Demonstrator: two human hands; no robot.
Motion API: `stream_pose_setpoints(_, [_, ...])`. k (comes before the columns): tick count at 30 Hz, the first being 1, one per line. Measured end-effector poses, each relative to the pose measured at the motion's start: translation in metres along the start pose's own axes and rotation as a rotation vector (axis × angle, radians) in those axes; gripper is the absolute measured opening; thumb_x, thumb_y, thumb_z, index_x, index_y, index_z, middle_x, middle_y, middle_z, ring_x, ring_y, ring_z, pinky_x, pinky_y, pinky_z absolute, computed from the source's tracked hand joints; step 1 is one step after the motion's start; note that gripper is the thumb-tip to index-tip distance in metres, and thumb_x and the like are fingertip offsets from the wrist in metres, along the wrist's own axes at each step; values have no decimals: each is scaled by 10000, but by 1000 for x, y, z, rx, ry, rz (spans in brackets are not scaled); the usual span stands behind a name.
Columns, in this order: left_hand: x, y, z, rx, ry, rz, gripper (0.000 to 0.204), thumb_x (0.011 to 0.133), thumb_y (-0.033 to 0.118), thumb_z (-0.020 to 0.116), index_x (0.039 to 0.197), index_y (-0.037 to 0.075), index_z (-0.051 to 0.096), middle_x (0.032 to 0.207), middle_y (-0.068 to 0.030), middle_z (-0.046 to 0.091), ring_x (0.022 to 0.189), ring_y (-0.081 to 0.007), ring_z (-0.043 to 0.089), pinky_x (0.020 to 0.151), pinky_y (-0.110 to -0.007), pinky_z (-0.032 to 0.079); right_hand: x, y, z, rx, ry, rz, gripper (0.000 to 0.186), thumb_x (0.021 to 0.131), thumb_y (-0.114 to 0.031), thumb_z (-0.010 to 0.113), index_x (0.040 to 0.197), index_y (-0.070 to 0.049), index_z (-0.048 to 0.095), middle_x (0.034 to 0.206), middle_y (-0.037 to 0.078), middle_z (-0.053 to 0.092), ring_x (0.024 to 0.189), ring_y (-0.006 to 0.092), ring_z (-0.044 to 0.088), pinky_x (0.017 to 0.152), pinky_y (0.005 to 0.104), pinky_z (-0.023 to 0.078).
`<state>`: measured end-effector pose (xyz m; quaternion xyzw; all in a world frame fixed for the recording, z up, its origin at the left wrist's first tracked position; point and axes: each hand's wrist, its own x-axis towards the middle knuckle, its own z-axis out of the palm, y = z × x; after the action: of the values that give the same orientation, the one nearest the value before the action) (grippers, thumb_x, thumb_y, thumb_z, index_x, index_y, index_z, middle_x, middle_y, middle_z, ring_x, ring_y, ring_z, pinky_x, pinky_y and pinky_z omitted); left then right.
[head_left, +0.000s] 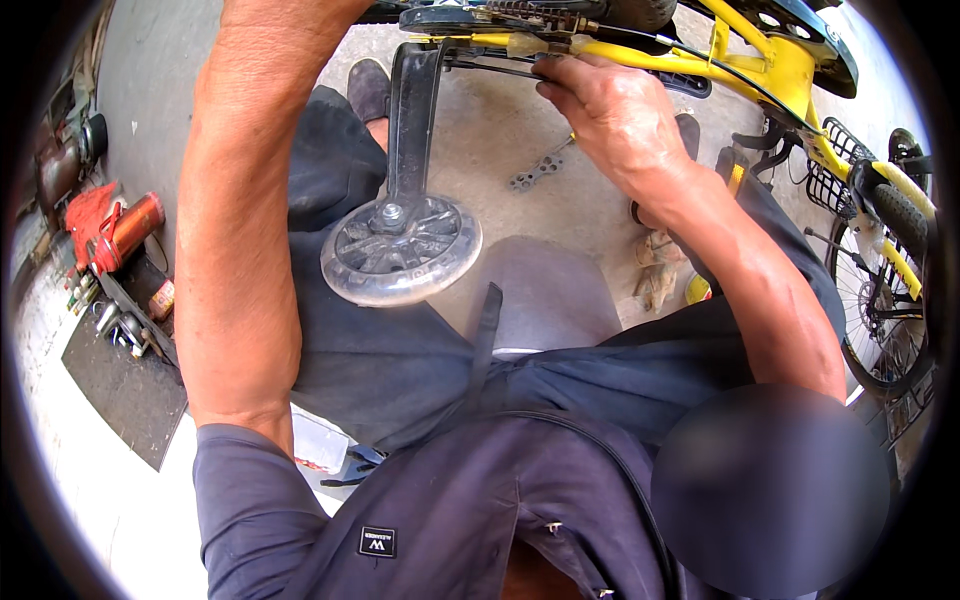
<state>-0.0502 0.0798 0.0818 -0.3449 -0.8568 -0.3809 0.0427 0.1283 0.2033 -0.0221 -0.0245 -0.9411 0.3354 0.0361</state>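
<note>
A yellow child's bicycle lies across the top of the view. From its left end hangs a black bracket, carrying a training wheel with a clear tyre, beside my left leg. My right hand is at the lower yellow tube, its thumb and fingers closed around the end of a thin dark rod; the fingertips are partly hidden. My left forearm passes up beyond the top edge, so my left hand is out of sight. A flat multi-hole wrench rests on the floor below.
To the left, a dark tool tray holds sockets and small parts, with a red cylinder and red cloth by it. Another bicycle with a black wheel and basket stands at the right. Some tan thing lies near my right leg.
</note>
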Motion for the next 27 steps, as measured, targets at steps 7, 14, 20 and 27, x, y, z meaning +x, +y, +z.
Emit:
stream_pose_setpoints(7, [1, -1, 0, -7, -21, -37, 310, 946, 199, 559, 729, -13, 620, 548, -72, 519, 532, -108, 480, 513, -320, 384, 1, 19, 18, -47, -153, 100, 240, 926, -209, 610, 1103, -57, 663, 926, 199, 669, 852, 389, 629, 726, 437, 518])
stream_pose_setpoints(14, [-4, 1, 3, 33, 48, -5, 304, 944, 205, 552, 735, -4, 621, 572, -127, 538, 522, -158, 498, 523, -339, 393, 3, 17, 21, -68, -211, 104, 210, 930, -205, 593, 1049, -45, 659, 852, 202, 667, 792, 412, 630, 687, 466, 510])
stream_pose_setpoints(20, [1, -10, 5, 27, 41, 2, 296, 945, 208, 549, 743, 6, 624, 584, -136, 537, 536, -171, 505, 545, -346, 402, 3, -9, 7, -110, -240, 80, 176, 897, -196, 606, 972, -41, 644, 790, 193, 663, 773, 391, 643, 669, 471, 510])
stream_pose_setpoints(27, [1, -2, -1, 41, -10, -28, 306, 948, 222, 557, 746, 3, 626, 576, -107, 533, 543, -149, 487, 543, -340, 399, 6, -47, -13, -127, -172, -83, 131, 795, -100, 542, 822, 10, 608, 736, 179, 666, 714, 338, 681, 642, 429, 535])
